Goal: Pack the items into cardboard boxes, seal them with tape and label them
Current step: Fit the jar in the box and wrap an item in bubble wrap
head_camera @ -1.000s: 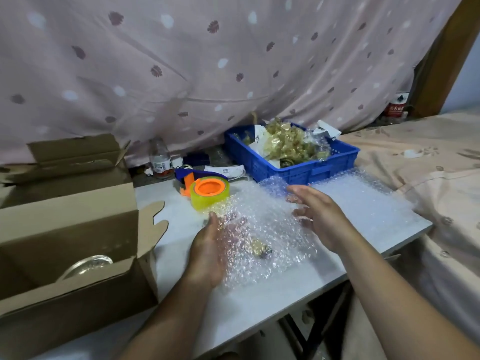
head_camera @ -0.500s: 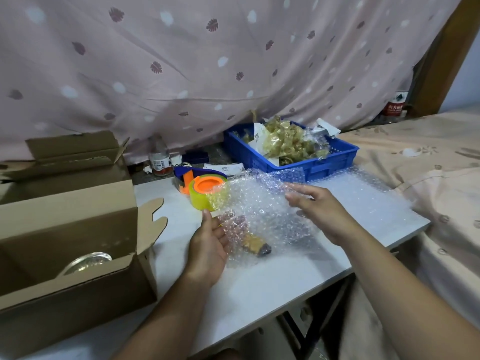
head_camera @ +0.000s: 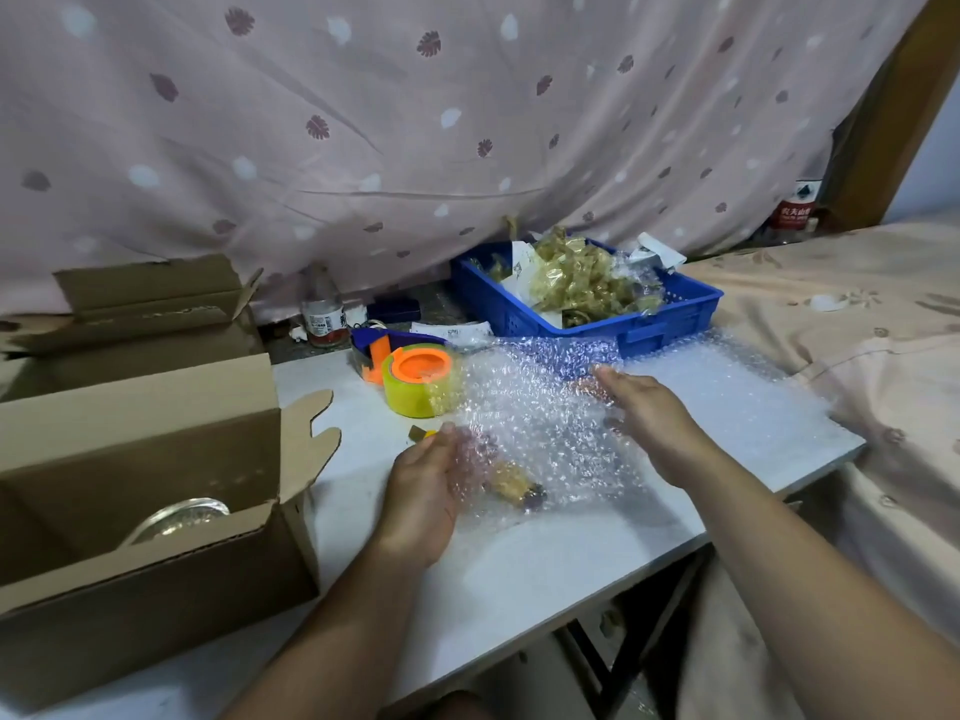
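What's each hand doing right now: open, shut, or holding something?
Left hand: holding the left edge of the bubble wrap, fingers curled behind it.
Right hand: open, straight fingers against the bubble wrap.

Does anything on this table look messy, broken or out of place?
Nothing looks spilled or broken. The blue crate is heaped above its rim with gold-coloured pieces and paper. The bubble wrap lies rumpled over a small brownish item between the left hand and right hand.
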